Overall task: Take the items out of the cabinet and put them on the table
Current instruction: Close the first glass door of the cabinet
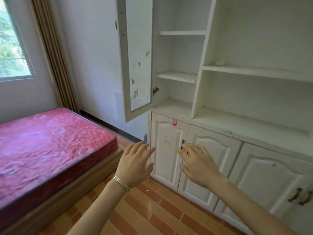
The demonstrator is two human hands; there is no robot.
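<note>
A white cabinet [220, 126] fills the right side, with open shelves above and several closed lower doors. Its tall upper glass door [137, 56] hangs open to the left. The shelves behind it look bare apart from a small white object [220, 62] on a right-hand shelf. My left hand [135, 165], with thin bangles on the wrist, is held out with fingers spread in front of the leftmost lower door [165, 150]. My right hand [198, 164] reaches with straight fingers to the seam between the two left lower doors, its fingertips near a dark handle [183, 141]. Neither hand holds anything.
A bed with a red mattress [47, 146] on a wooden frame stands at the left, close to the cabinet. Orange floor tiles [152, 209] lie between them. A window [11, 48] and a beige curtain [54, 53] are at the far left. No table is in view.
</note>
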